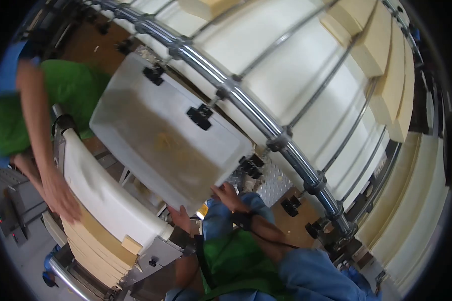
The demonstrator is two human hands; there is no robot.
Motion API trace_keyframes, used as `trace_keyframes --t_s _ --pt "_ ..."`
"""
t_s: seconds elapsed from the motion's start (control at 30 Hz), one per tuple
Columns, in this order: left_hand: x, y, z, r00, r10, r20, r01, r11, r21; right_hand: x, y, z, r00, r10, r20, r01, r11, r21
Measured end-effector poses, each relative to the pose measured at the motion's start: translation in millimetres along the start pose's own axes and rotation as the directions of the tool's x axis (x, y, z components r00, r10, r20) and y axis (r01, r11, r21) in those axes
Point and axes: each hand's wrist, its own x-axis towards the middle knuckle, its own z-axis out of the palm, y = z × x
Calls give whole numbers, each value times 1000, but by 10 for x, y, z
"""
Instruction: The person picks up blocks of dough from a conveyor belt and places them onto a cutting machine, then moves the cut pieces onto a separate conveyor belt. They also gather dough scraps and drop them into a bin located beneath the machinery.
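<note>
A large whitish plastic bin [135, 145] hangs tilted in front of me, with a few yellowish scraps [168, 145] on its bottom. My left hand [179, 219] grips the bin's near lower edge, its fingers partly hidden beneath. At the near right corner, my right hand [230, 196] is closed on the rim, below a dark wristband [242, 219]. Left of the bin, another person's hand [60, 198] rests near a stack of thin pale yellow sheets [93, 246] on a white belt conveyor [103, 185].
A metal rail [256, 113] with black knobs [200, 117] runs diagonally beside the bin. Beyond it, a wide white conveyor [281, 65] carries pale yellow blocks [374, 50] between guide rods. A small pale block [131, 244] lies by the sheets. Textured metal plate [277, 180] shows below.
</note>
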Motion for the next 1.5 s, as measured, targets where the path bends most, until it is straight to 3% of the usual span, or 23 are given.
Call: trace_keyframes --t_s 0.1,0.17,0.27,0.4,0.5,0.57,0.63,0.7,0.73,0.8,0.87,0.93,1.0,1.03,1.07,1.1,1.13,1.23,1.33,1.43,1.5 --pt "202 -70 -2 994 -102 29 105 989 -101 211 -67 -13 999 6 33 -3 993 -116" --pt "149 4 49 993 -120 24 120 993 -16 189 -153 -2 999 -3 34 6 994 -106" --pt "130 -2 79 987 -158 39 153 983 101 206 65 21 976 -183 -117 159 969 -192" --pt "141 -4 98 982 -183 39 176 973 147 344 262 12 976 -193 -102 167 961 -220" --pt "151 19 79 977 -204 55 191 964 185 279 175 83 970 -170 -175 127 963 -237" --pt "88 69 41 982 -141 126 137 990 37 150 71 69 969 -175 -176 125 957 -260" --pt "-28 56 -12 984 -133 116 135 991 -9 -48 28 77 964 -216 -156 175 955 -241" --pt "-347 37 -119 982 -190 21 189 981 40 -324 85 5 963 -251 -102 184 882 -434" --pt "-563 60 -326 984 -87 156 100 992 -82 -490 142 -51 961 -270 -66 196 827 -527" --pt "-897 -15 -655 890 -237 390 167 964 205 -888 158 -133 958 -288 22 252 797 -549" --pt "-1135 57 -881 771 -470 430 273 854 443 -1374 -212 -53 943 -312 120 322 756 -570" --pt "-1572 377 -1160 819 -322 475 323 943 83 -1826 -680 196 904 -394 166 426 785 -450" --pt "-1686 164 -1492 773 -438 459 427 894 135 -2102 -1187 422 879 -405 250 476 738 -478" --pt "-1742 79 -1614 745 -493 450 483 863 146 -2123 -1292 513 861 -423 283 506 775 -380" --pt "-1809 170 -1689 853 -488 186 482 872 81 -2143 -1478 636 803 -493 335 595 686 -419" --pt "-1839 388 -1802 875 -476 -91 480 877 31 -2198 -1685 775 739 -556 380 674 591 -444" --pt "-1834 567 -1899 821 -448 -354 476 879 -8 -2233 -1850 938 665 -618 419 743 488 -458" --pt "-1667 888 -2058 647 -311 -697 231 950 -210 -2264 -2196 1534 502 -676 539 850 271 -452" --pt "-1354 1202 -2171 571 -248 -783 67 964 -256 -2078 -2253 2320 310 -534 787 931 1 -365" --pt "-1094 1313 -2299 586 -100 -804 107 993 -45 -1763 -2153 3174 172 -360 917 953 -176 -248" --pt "-1014 1366 -2347 656 -153 -739 125 988 -93 -1436 -2047 3706 133 -278 951 942 -263 -208"
